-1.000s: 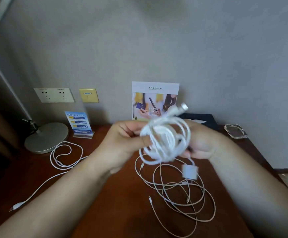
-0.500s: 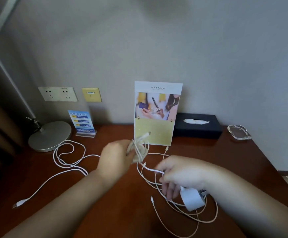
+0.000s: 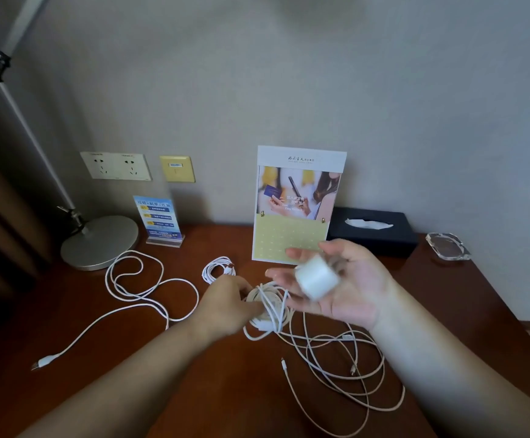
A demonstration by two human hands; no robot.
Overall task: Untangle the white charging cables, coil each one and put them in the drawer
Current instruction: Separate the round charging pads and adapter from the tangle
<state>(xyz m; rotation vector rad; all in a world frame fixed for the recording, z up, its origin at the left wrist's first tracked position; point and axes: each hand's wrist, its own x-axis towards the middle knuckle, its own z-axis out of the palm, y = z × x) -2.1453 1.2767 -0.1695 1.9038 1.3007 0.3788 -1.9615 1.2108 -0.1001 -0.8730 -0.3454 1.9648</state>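
— Hands?
— The left hand (image 3: 229,308) grips a coiled cable (image 3: 268,306) beside loose cables (image 3: 336,358) on the desk (image 3: 463,311). The right hand (image 3: 349,289) lies palm up, fingers spread, carrying a blurred white plug (image 3: 316,276).

lamp base (image 3: 99,243) left, tissue box (image 3: 372,233) right

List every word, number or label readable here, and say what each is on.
None reads clearly enough to quote.
Tall card: heading line on top and white lettering on the photo, blurred.
Blue sign: heading and rows of print, too small.
Yellow wall plate: small label, unreadable.
Charger, coiled cable: no print visible.
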